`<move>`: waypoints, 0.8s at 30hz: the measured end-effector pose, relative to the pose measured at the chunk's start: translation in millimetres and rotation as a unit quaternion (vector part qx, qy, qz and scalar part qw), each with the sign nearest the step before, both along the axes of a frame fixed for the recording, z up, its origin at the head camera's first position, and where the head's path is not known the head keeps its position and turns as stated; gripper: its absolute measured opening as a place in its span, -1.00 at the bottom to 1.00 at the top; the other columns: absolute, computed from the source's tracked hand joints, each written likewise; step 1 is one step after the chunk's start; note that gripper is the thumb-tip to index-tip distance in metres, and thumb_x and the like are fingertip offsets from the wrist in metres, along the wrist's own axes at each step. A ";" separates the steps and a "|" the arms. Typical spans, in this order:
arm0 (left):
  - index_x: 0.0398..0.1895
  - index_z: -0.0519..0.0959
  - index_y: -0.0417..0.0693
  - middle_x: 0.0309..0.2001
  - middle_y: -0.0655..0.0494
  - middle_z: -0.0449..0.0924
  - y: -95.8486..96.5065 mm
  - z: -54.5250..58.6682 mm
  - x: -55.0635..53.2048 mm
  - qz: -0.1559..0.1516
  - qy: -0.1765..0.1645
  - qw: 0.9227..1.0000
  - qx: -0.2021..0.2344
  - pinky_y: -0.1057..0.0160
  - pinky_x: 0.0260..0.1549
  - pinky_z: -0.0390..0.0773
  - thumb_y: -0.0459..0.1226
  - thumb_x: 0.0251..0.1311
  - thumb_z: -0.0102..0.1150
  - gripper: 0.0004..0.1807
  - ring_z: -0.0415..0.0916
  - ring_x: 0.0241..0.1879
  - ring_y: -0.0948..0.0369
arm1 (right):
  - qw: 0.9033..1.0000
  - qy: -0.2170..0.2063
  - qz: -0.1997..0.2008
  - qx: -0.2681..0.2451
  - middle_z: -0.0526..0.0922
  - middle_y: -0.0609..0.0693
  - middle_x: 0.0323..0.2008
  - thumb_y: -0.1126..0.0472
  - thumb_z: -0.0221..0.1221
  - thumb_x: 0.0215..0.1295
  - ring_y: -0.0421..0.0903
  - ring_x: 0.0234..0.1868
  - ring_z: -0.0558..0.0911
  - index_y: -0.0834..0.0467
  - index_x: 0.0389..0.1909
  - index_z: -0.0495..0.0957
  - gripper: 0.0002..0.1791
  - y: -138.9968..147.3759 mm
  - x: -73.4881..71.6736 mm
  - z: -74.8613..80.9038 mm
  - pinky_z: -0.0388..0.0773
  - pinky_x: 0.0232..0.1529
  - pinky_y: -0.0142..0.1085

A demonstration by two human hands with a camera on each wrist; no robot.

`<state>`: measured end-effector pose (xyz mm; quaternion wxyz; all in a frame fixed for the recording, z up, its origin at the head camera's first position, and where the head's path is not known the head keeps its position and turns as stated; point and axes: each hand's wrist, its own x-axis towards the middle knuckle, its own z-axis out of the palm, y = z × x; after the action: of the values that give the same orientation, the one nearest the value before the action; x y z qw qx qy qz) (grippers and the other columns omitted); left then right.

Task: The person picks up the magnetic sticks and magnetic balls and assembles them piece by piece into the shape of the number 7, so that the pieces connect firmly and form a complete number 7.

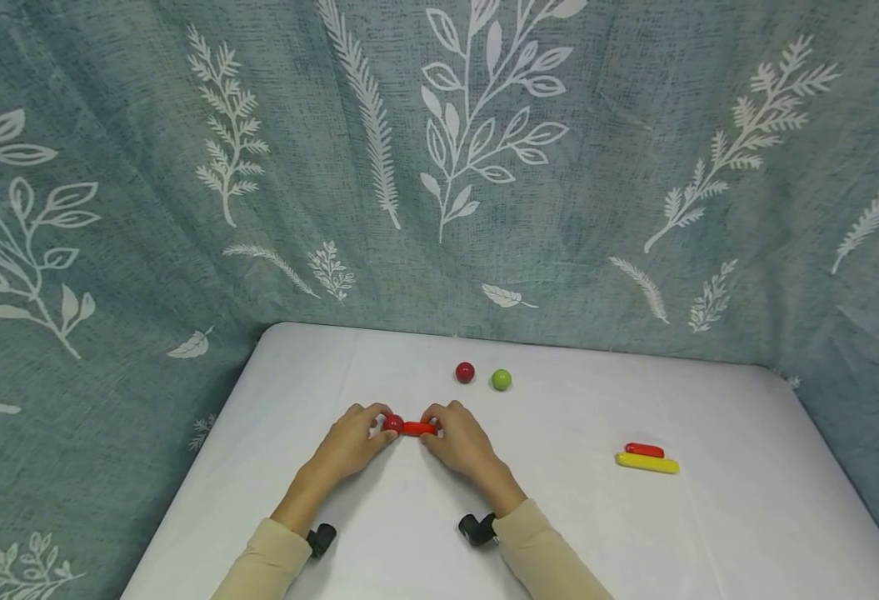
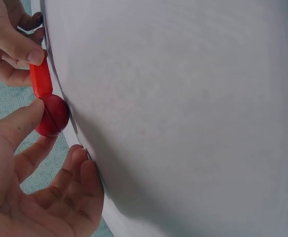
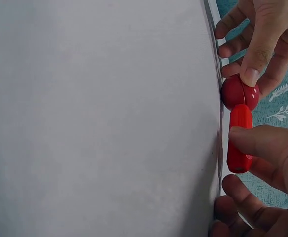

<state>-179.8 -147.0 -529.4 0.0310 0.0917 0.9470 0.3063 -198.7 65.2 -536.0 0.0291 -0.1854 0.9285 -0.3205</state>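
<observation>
My left hand [image 1: 352, 441] pinches a dark red ball [image 2: 53, 115] between thumb and finger. A seam line runs across the ball. In my right hand [image 1: 463, 442], thumb and finger grip a short bright red rod [image 3: 240, 140] with rounded edges. One end of the rod touches the ball, so the two form a line between my hands, low over the white table. Both wrist views show this contact, with the remaining fingers of each hand spread loosely beside the pieces.
Farther back on the white table [image 1: 559, 517] lie another dark red ball [image 1: 465, 372] and a green ball [image 1: 501, 380]. To the right, a short red rod [image 1: 645, 451] lies against a longer yellow rod [image 1: 647, 463]. A leaf-patterned teal cloth [image 1: 379, 275] hangs behind.
</observation>
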 end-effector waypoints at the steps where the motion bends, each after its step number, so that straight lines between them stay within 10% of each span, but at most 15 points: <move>1: 0.10 0.59 0.05 -0.18 -0.04 0.52 0.1 0.4 0.4 0.000 0.001 1.000 -0.002 0.03 -0.28 0.56 -0.12 0.28 0.34 -0.65 0.52 -0.23 0.09 | 1.000 -0.001 -0.001 0.000 0.52 0.01 -0.33 0.22 0.39 0.22 -0.12 -0.39 0.42 0.08 -0.16 0.67 -0.82 -0.2 0.4 0.2 0.41 -0.36 -0.26; 24: 0.01 0.60 0.06 -0.28 0.01 0.48 2.7 7.9 -2.0 -0.015 -0.008 1.000 -0.026 0.13 -0.40 0.45 -0.12 0.32 0.31 -0.74 0.41 -0.35 0.16 | 0.999 -0.004 -0.004 -0.039 0.46 -0.06 -0.36 0.20 0.36 0.27 -0.15 -0.42 0.38 0.07 -0.12 0.65 -0.82 3.5 2.4 -4.7 0.36 -0.41 -0.29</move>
<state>-181.9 -144.4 -521.5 0.0461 0.1027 0.9528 0.2820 -196.3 68.7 -540.7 0.0247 -0.1810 0.9160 -0.3570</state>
